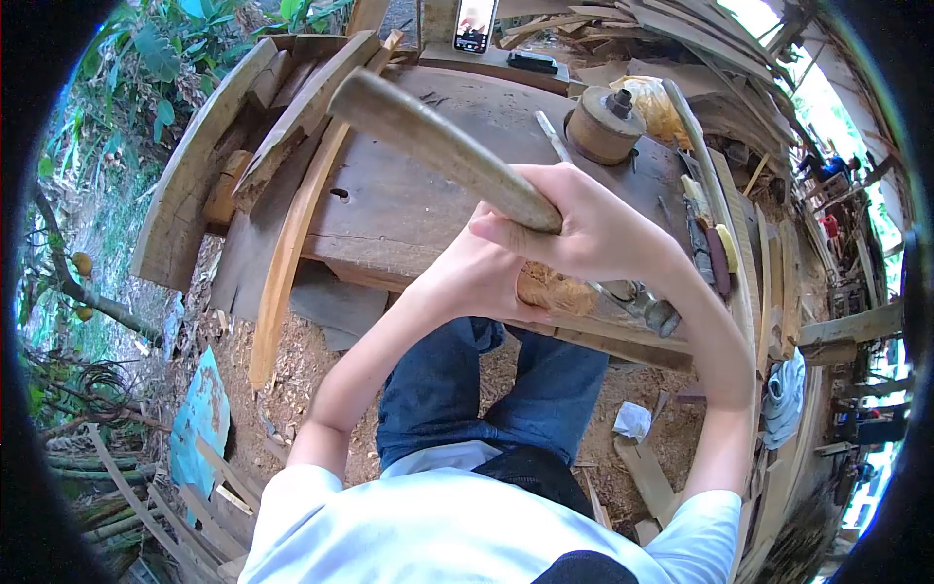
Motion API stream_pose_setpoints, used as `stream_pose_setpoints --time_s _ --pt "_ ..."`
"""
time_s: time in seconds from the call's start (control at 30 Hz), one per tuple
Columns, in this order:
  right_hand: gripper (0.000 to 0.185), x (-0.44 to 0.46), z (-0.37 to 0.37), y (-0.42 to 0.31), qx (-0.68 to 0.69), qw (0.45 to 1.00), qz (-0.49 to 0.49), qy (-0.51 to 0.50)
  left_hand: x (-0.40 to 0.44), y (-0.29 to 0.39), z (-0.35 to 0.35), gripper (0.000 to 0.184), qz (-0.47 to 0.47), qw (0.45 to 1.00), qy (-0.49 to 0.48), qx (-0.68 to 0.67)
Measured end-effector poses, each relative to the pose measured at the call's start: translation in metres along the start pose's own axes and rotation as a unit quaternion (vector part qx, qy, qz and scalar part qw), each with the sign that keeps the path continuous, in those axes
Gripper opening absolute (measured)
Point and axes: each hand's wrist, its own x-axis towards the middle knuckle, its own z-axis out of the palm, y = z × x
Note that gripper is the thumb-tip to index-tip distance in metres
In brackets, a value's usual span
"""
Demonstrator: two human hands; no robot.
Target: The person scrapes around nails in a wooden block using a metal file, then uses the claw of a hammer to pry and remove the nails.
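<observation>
From where I stand, the person's right hand (574,219) is clenched over the desk (418,156), its fingers (506,234) wrapped round a thick wooden stick (438,146) that slants up toward the desk's far left side. The left hand (472,277) is at the desk's near edge, its fingers (530,311) closed against a rough carved wooden piece (556,290) (partly hidden by both hands). Just right of that piece, at the same edge, lies a metal tool (647,307). A round wooden block (603,127) sits toward the desk's far right, and a lit phone (475,24) stands upright beyond its far edge.
</observation>
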Motion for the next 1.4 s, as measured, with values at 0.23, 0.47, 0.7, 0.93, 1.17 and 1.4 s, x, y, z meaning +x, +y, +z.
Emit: stream_pose_setpoints --time_s 0.23,0.47,0.7,0.93,1.17,1.4 --pt "0.029 -0.001 0.008 -0.005 -0.075 0.995 0.002 -0.064 -0.001 -0.004 0.005 0.097 -0.067 0.988 -0.017 -0.14" --pt "0.024 -0.001 -0.005 -0.004 0.012 0.997 0.054 -0.058 -0.002 -0.006 0.007 0.097 0.003 1.0 0.019 -0.017" --pt "0.023 -0.002 0.004 -0.003 -0.045 0.998 0.029 -0.026 0.001 -0.002 0.001 0.114 -0.016 1.0 -0.013 -0.005" --pt "0.022 0.003 -0.001 -0.003 -0.082 0.995 0.046 -0.037 0.002 0.001 0.002 0.099 -0.024 0.999 0.033 -0.029" --pt "0.019 0.002 -0.013 -0.007 -0.055 0.995 0.062 -0.063 0.003 -0.001 0.002 0.1 -0.034 0.999 0.001 -0.016" --pt "0.019 -0.005 -0.018 -0.002 -0.02 0.997 0.078 -0.001 0.004 -0.002 0.003 0.106 0.0 0.999 0.042 0.019"
